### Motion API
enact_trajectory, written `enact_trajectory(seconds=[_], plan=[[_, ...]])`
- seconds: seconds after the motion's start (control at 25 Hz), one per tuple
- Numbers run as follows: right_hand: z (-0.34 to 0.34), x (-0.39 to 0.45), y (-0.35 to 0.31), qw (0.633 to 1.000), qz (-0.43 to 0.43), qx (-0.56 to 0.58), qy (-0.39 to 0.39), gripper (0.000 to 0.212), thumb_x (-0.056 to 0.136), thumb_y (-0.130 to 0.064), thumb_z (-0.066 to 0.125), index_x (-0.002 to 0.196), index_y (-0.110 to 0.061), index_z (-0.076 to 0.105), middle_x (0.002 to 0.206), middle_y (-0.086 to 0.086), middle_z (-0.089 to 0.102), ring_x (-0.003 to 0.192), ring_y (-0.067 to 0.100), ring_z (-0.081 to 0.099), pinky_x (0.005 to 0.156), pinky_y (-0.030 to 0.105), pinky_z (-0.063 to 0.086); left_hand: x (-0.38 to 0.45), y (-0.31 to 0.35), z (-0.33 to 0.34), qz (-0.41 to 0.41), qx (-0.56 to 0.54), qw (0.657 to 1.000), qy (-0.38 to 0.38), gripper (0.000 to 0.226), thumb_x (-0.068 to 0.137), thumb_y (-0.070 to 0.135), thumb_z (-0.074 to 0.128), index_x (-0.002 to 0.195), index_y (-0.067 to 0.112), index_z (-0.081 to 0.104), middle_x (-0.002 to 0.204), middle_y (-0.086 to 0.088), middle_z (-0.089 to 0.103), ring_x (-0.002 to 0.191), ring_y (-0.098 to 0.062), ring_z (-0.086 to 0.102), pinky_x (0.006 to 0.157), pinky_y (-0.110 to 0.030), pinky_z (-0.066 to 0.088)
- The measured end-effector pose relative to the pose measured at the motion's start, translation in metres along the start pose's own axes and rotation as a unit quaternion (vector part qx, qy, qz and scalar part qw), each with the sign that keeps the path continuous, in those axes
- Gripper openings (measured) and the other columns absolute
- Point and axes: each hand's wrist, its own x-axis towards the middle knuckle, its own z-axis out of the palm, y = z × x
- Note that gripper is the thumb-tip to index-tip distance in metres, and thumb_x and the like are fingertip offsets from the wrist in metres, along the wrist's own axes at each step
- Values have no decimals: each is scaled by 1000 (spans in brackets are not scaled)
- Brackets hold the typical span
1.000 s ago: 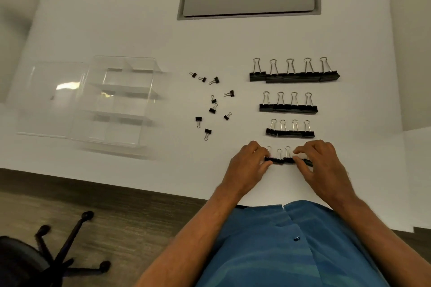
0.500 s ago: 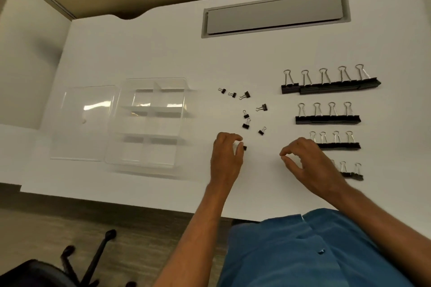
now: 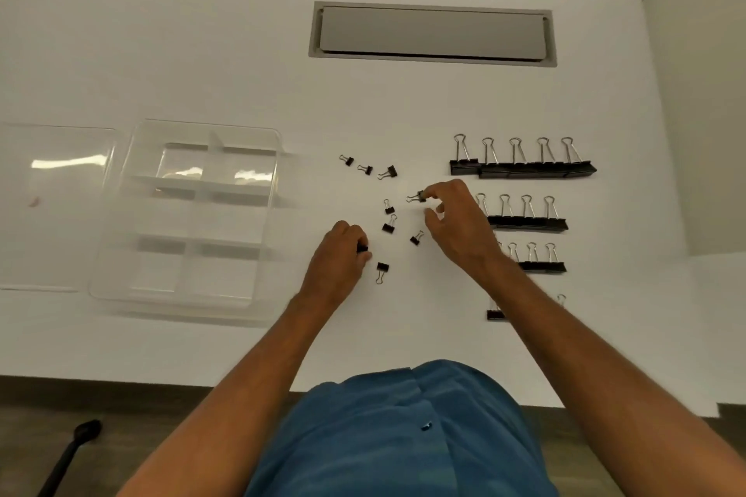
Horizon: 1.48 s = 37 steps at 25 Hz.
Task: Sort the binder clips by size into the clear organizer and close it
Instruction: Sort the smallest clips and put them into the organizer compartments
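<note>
Small binder clip [image 3: 420, 196] in right hand [image 3: 456, 222], another [image 3: 362, 249] in left hand [image 3: 337, 254]

A second ago both hands were pressed to the ends of the nearest clip row [image 3: 495, 314] at the right of the surface. Half a second ago the left hand [image 3: 338, 254] had crossed to the scattered small clips and closed over one, while the right hand [image 3: 456, 220] hung in the air, off the row. Now the left hand holds a small clip [image 3: 362, 249] in curled fingers, and the right hand has reached up into the scatter, where its fingers pinch another small clip [image 3: 418, 197]. The right forearm now covers most of the nearest row.
</note>
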Motion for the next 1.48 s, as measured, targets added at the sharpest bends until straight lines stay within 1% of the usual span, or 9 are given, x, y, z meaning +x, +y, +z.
enact_trajectory(seconds=[0.24,0.4,0.56,0.68,0.76,0.92,1.2,1.36,1.48], plan=[[15,32,3,993,8,-105,-47,45,92,-6,59,136,-14,54,136,4,47,123,25,45,94,34,47,1,-6,-8,42,-19,999,-22,6,95,9,56,91,14,55,88,0,55,77,-16,51,72,-37,50],[18,39,6,993,14,-117,-30,30,91,-3,58,119,-12,63,123,3,54,114,23,48,86,39,52,8,-9,-9,7,-93,995,-27,14,93,7,56,105,15,60,98,1,59,87,-12,56,78,-25,50],[15,44,1,993,19,-106,-40,20,86,-8,64,105,-15,59,103,2,56,89,19,53,73,33,49,18,-1,-11,-95,-196,976,-24,20,93,7,52,99,21,65,96,5,65,86,-10,62,76,-20,52],[14,56,-8,996,81,6,-47,20,82,-6,62,97,-17,53,85,4,60,70,16,52,64,31,46,27,10,-14,-186,-300,935,-29,23,92,10,50,90,27,66,87,3,66,81,-17,63,75,-35,55],[17,65,-14,985,130,110,-34,21,82,-3,61,96,-15,52,83,2,58,70,14,50,66,34,50,33,19,-16,-213,-319,923,-31,20,92,14,50,91,24,67,83,6,64,75,-12,58,67,-29,50],[24,78,-22,952,176,250,-28,26,80,0,62,100,-14,51,88,-1,49,79,14,49,73,36,54,41,30,-9,-180,-248,952,-27,8,93,24,58,93,19,65,83,11,62,81,-8,59,66,-17,42],[37,86,-18,997,35,22,-70,36,90,-9,64,123,-24,60,103,-3,45,78,0,49,73,7,39,35,36,17,-105,-122,987,20,30,86,39,73,101,20,56,98,5,58,90,-11,52,75,-25,47],[44,82,-14,999,1,-16,-34,19,95,-11,64,114,-15,64,114,0,45,85,3,51,81,11,44,34,35,18,-83,-99,991,22,21,91,31,69,101,18,55,96,2,58,89,-14,53,74,-30,50],[42,80,-17,999,18,-22,-25,17,94,-13,67,111,-11,64,116,5,49,93,11,55,86,23,50,34,30,12,-87,-134,987,8,18,90,27,69,99,18,56,96,3,56,88,-12,53,72,-21,47]])
